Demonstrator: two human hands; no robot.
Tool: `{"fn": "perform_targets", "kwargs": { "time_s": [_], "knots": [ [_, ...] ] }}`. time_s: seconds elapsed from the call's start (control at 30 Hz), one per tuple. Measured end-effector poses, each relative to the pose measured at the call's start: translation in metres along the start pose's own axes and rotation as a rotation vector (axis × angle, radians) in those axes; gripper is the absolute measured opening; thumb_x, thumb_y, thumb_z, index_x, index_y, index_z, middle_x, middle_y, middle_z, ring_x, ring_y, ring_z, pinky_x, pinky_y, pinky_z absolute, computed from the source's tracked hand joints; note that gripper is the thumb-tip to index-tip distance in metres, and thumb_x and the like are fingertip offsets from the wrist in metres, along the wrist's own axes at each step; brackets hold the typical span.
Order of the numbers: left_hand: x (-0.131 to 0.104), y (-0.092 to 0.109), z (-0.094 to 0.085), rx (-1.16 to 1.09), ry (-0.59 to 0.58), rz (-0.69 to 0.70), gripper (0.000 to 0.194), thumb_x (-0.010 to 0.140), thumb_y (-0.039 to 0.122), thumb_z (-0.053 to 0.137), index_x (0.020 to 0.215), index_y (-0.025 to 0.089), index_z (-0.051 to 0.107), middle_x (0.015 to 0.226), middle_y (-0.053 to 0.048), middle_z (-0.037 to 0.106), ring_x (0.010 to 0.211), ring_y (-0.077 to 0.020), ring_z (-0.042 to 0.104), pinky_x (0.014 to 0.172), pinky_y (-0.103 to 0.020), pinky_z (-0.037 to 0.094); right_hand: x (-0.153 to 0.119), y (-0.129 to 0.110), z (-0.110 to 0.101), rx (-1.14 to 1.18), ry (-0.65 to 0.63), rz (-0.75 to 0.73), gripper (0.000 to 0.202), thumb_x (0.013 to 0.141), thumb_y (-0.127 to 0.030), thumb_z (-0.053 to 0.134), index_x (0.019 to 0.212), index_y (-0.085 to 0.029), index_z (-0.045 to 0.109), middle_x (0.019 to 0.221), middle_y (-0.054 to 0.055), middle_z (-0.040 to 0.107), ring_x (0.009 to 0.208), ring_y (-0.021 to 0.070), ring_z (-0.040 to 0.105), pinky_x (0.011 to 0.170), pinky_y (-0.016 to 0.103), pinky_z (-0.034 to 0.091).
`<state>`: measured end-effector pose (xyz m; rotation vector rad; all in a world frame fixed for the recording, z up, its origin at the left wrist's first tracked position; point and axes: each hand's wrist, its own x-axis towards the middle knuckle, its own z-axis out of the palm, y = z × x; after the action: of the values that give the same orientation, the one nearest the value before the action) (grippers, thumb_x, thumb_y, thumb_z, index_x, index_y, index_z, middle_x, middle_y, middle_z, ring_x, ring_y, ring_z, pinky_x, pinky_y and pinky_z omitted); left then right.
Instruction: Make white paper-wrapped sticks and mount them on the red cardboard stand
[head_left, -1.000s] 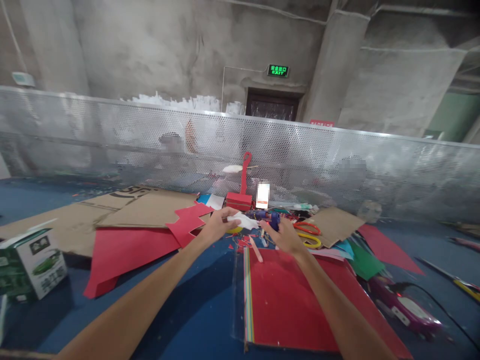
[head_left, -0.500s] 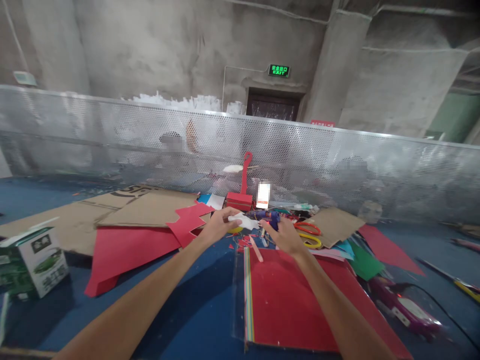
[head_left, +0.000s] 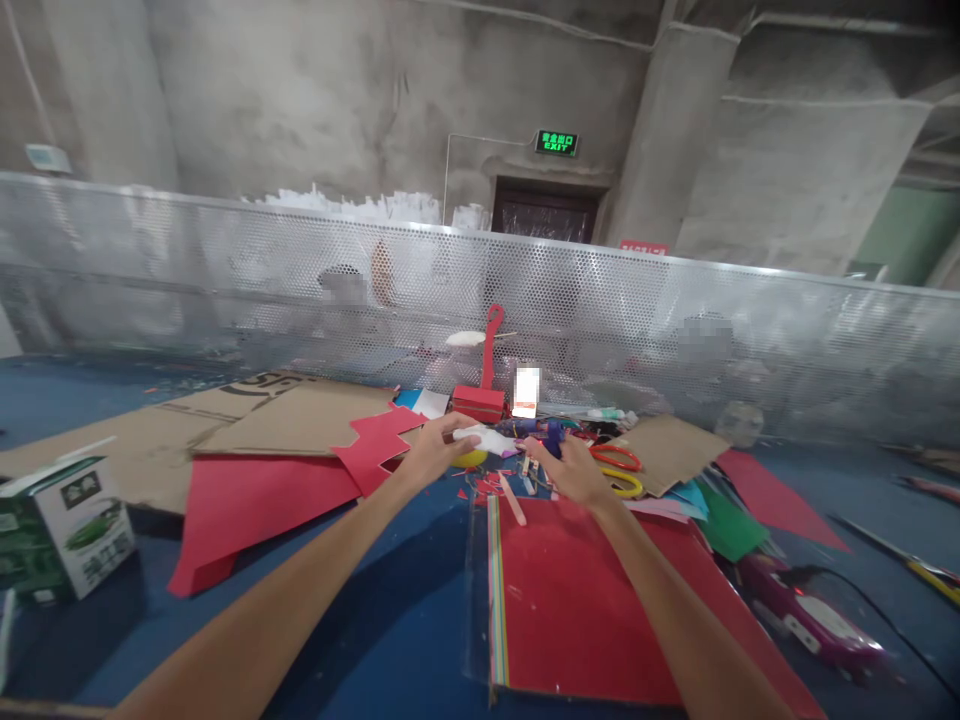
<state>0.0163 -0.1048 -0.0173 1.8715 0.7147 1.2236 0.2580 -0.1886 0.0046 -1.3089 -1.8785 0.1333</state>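
My left hand (head_left: 435,447) pinches a crumpled white piece (head_left: 487,440) that looks like tissue or paper. Wrapped around a blue glue gun (head_left: 553,436), my right hand (head_left: 574,467) is just to the right of it. The gun's front part points left, behind the white piece; whether the two touch I cannot tell. Red paper scraps (head_left: 489,485) and a pale pink stick (head_left: 513,498) lie below the hands. Behind them stands a red box-like piece with a long looped strip (head_left: 480,400).
A stack of red sheets (head_left: 585,600) lies in front of me at right. Orange- and yellow-handled scissors (head_left: 621,484) are beside my right hand. Cardboard (head_left: 292,420), cut red paper (head_left: 255,510) and a green-white carton (head_left: 71,525) occupy the left. A purple corded device (head_left: 814,615) lies right.
The white piece has shifted slightly left and looks flatter, along with small movements of both hands. Everything else stays in place.
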Motion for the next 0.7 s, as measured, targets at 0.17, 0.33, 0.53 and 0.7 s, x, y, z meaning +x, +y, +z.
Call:
{"fn": "perform_targets", "kwargs": {
  "time_s": [0.17,0.33,0.53,0.7],
  "knots": [
    [-0.001,0.002,-0.001,0.022,0.013,0.048,0.035,0.08,0.046,0.071,0.1,0.018,0.07,0.095,-0.006,0.072,0.083,-0.0201,0.067,0.07,-0.027,0.05,0.0,-0.005,-0.003,0.026,0.014,0.03,0.045,0.093,-0.054,0.048,0.07,-0.02,0.065,0.058,0.0,0.061,0.062,0.0191,0.06,0.063,0.027,0.043],
    [-0.001,0.006,0.0,0.023,0.006,0.041,0.036,0.08,0.048,0.07,0.1,0.018,0.072,0.098,-0.007,0.072,0.084,-0.021,0.067,0.072,-0.028,0.052,-0.001,-0.002,-0.001,0.122,-0.022,0.103,0.048,0.091,-0.058,0.049,0.066,-0.02,0.064,0.045,-0.001,0.052,0.049,0.0165,0.054,0.05,0.025,0.039],
    [0.001,0.005,0.0,-0.02,0.025,0.027,0.037,0.078,0.049,0.072,0.097,0.017,0.072,0.097,-0.006,0.072,0.087,-0.0212,0.068,0.076,-0.03,0.055,-0.001,0.008,0.001,0.369,-0.096,0.277,0.052,0.089,-0.066,0.047,0.079,-0.018,0.065,0.044,-0.005,0.045,0.034,0.0104,0.041,0.035,0.022,0.031],
    [0.001,0.006,0.0,-0.117,0.055,-0.018,0.039,0.074,0.049,0.075,0.096,0.017,0.072,0.099,-0.006,0.072,0.087,-0.021,0.069,0.078,-0.033,0.058,-0.002,0.008,-0.004,0.535,-0.091,0.332,0.047,0.086,-0.064,0.053,0.085,-0.018,0.059,0.047,-0.005,0.047,0.034,0.0087,0.037,0.033,0.021,0.028]
  ]
}}
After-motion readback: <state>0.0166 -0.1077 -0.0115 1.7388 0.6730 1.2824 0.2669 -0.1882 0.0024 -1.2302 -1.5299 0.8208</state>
